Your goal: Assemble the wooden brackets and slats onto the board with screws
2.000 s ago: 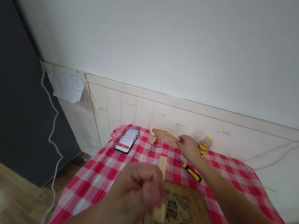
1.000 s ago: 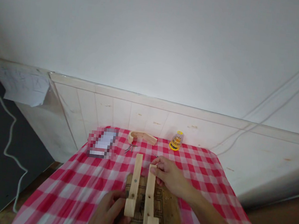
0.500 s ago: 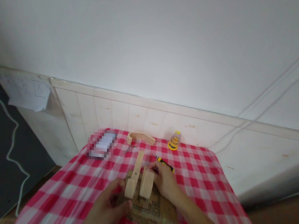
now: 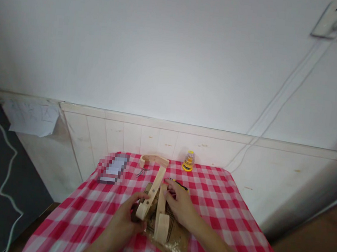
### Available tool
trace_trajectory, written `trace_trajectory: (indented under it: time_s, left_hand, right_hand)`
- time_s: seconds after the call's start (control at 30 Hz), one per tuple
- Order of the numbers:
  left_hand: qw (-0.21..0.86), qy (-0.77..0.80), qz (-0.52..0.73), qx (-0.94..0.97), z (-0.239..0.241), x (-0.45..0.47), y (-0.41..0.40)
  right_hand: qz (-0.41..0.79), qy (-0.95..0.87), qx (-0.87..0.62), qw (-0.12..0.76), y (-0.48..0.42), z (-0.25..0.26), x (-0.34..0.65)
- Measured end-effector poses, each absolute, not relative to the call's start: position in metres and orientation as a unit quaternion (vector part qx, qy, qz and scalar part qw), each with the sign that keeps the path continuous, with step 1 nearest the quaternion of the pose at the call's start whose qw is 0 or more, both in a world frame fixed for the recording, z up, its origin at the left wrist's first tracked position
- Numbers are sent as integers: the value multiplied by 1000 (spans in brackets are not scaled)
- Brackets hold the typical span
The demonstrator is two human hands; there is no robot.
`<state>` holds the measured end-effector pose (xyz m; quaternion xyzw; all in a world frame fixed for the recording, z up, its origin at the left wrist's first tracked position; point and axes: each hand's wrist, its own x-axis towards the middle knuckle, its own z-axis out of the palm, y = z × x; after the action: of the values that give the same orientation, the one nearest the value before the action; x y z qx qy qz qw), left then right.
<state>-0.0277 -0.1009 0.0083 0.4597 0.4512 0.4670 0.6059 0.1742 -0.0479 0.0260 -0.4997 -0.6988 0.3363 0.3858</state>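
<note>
Head view: right hand (image 4: 180, 203) pinches wooden hook (image 4: 162, 227); left hand (image 4: 127, 216) half-curled at second hook (image 4: 158, 180), grip unclear; parcel (image 4: 175, 245) beneath both, screwdriver (image 4: 182, 186) partly behind right.

No txt legible: blk print on brown pkg (image 4: 179, 241) part hidden, scrawl on wall sheet (image 4: 33, 118), phone scrn (image 4: 114, 168) pixelated

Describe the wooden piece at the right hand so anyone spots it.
On the checked tablecloth, find the brown package. The wooden piece overlaps it in view, curved end lowest. The right hand holds its far end; the left hand touches the neighbouring piece.
</note>
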Motion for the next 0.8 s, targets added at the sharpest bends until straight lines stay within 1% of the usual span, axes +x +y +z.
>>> trace_trajectory:
  time_s: [0.1, 0.2, 0.37, 0.47, 0.57, 0.7, 0.8]
  left_hand:
    - [593, 439, 463, 492, 16, -26, -96]
    - [584, 409, 488, 503, 20, -23, -92]
    - [613, 378, 550, 423, 11, -20, -94]
    - [617, 382, 568, 389, 8, -20, -98]
    - [658, 359, 562, 351, 8, -19, -100]
    - [742, 277, 529, 304, 8, -16, -103]
    - [760, 252, 533, 273, 6, -15, -103]
  right_hand:
    - [333, -698, -512, 375, -49, 31, 175]
    - [337, -685, -533, 365, -49, 37, 176]
    - [332, -712, -505, 357, -60, 52, 176]
    - [315, -715, -498, 377, -71, 66, 175]
    - [286, -688, -529, 407, -81, 76, 173]
    - [247, -666, -558, 429, -87, 75, 168]
    - [222, -665, -562, 438, -88, 69, 166]
